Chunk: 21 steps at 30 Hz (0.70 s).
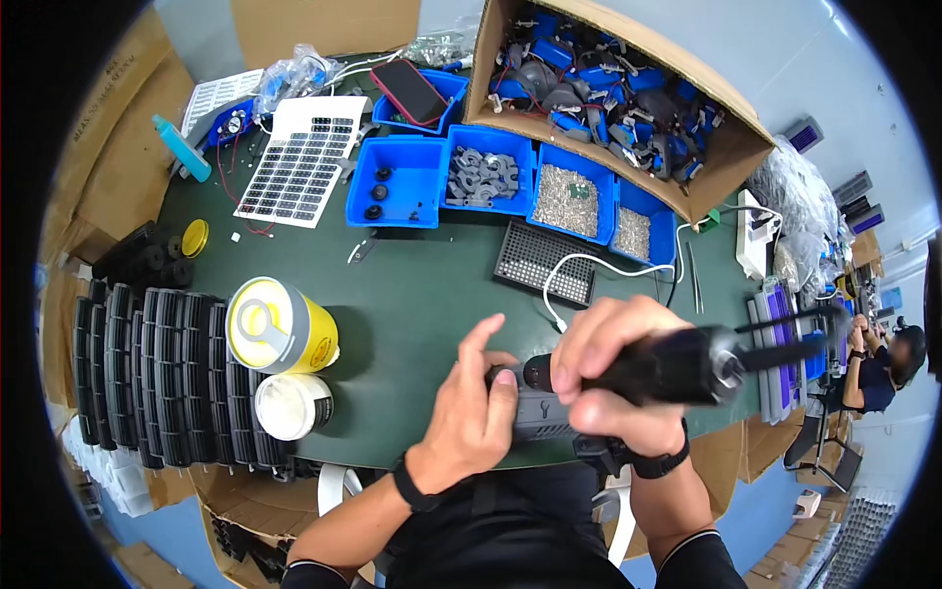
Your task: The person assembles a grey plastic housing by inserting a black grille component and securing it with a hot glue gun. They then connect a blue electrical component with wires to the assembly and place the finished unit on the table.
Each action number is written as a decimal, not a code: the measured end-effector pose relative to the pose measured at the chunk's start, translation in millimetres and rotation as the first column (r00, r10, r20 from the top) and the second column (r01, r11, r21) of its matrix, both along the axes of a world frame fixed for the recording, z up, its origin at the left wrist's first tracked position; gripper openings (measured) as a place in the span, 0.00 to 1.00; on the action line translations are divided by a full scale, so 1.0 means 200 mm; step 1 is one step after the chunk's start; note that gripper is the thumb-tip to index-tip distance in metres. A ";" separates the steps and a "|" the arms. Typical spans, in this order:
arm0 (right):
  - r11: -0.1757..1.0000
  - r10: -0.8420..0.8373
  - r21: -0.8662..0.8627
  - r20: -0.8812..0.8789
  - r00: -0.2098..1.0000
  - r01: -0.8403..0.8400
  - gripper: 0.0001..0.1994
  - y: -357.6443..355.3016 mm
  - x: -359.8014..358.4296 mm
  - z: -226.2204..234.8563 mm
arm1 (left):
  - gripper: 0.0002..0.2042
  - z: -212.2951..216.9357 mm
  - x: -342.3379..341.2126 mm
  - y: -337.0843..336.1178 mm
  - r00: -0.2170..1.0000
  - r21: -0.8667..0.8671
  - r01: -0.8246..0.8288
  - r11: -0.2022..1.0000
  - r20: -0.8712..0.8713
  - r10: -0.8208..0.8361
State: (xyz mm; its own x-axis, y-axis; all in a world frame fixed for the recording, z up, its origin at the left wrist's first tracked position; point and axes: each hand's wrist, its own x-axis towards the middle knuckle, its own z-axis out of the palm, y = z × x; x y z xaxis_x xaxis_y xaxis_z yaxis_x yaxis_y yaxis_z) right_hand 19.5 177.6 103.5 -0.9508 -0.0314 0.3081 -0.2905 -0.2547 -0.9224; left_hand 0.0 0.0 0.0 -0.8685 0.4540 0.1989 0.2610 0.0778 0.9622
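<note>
My right hand (633,424) is closed around a black electric screwdriver (672,368), which lies tilted in the grip. The screwdriver's round nose points left, over a dark grey plastic housing (543,410) with slots along its side. Whether the tip touches the housing is hidden. With my left hand (469,417) I hold the housing's left end, thumb on top and index finger raised. Just beyond both hands, a white cable (560,322) with a plug end lies on the green work table (412,294).
Blue bins (397,177) with small parts line the back, beside a black perforated screw tray (545,263). A large carton (731,162) of wired parts stands behind. Left are a yellow-lidded tub (280,324), a white jar (292,405) and stacked black ribbed parts (162,378). Another person (888,368) sits far right.
</note>
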 end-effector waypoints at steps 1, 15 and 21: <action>0.999 -0.031 -0.011 -0.056 0.998 0.030 0.15 -0.02 0.01 0.03 | 0.29 0.04 -0.01 -0.03 0.999 0.010 0.027 1.000 0.016 -0.028; 0.907 -0.419 0.013 -0.065 0.906 0.421 0.21 0.24 0.09 0.08 | 0.28 0.07 0.05 0.01 1.000 -0.319 0.000 0.948 0.013 0.005; 0.892 -0.451 0.006 -0.065 0.890 0.452 0.15 0.31 0.15 0.02 | 0.28 0.08 0.07 0.04 0.997 -0.315 -0.045 0.948 0.045 0.063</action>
